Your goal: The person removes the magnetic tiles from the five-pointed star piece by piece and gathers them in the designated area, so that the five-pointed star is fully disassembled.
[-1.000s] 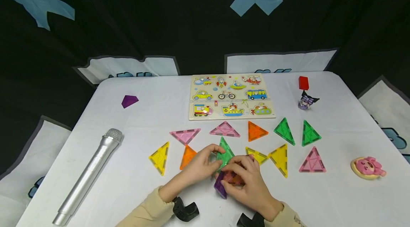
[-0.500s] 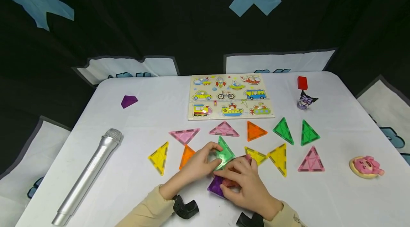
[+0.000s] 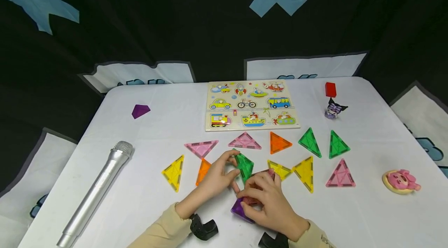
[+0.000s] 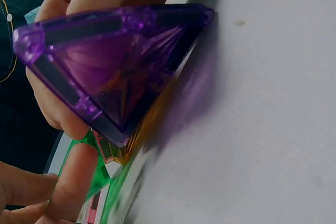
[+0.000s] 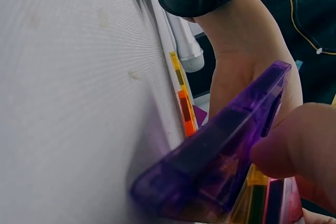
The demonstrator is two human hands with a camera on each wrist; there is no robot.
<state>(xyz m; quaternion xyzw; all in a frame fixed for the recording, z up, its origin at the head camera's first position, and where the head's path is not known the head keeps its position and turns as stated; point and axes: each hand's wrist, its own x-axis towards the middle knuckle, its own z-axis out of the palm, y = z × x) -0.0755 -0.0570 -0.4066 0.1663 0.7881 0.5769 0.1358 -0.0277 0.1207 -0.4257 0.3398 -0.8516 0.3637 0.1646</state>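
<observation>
My left hand (image 3: 218, 178) pinches a translucent green triangular magnetic tile (image 3: 245, 166) by its left edge. Close beside it, my right hand (image 3: 267, 203) holds a small cluster of tiles, with the thumb (image 5: 289, 140) against the purple triangular tile (image 3: 241, 210). In the left wrist view this purple tile (image 4: 113, 64) is tilted up, one corner low over the white surface. Behind it show an orange tile edge (image 5: 257, 177) and a pink one (image 5: 274, 200). The right fingers cover most of the cluster. Green tile edges (image 4: 100, 177) appear by the left fingertips.
Several triangular tiles lie around the hands, including yellow (image 3: 304, 173), pink (image 3: 341, 175) and orange (image 3: 279, 143) ones. A picture puzzle board (image 3: 252, 106) lies behind. A silver microphone (image 3: 96, 193) is on the left; a pink figure (image 3: 400, 182) sits at the right.
The purple tile first swung left under the right hand, then shifted slightly right and nearer me. The green tile has tilted in the left fingers, its top tip moving left.
</observation>
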